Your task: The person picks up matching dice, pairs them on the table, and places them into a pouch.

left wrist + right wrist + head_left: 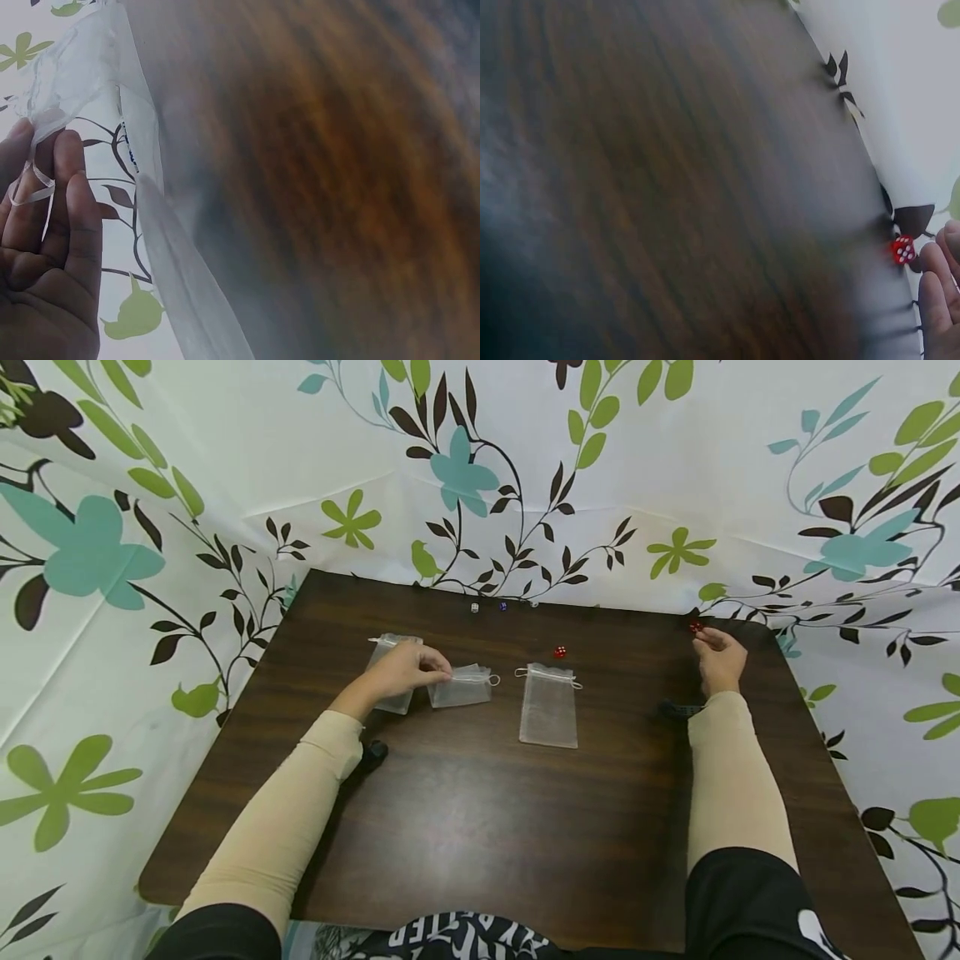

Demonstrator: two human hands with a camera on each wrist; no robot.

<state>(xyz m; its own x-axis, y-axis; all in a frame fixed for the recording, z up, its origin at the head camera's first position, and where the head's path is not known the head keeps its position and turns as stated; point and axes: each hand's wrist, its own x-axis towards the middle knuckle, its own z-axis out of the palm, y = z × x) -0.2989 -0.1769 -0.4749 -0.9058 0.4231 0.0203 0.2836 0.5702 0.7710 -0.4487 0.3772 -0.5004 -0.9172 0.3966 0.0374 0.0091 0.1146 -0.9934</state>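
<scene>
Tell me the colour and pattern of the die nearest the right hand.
The die is red with white pips, seen best in the right wrist view.

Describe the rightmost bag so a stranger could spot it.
Start at the brown table. Right of the left hand, a sheer bag lies flat with a red die just beyond it. Unlike the bags by that hand, it lies untouched.

This looks like a curtained-off nook; the kind of building is unclear. Flower-printed white cloth [247, 452] surrounds a dark wood-grain table [480, 827].
</scene>
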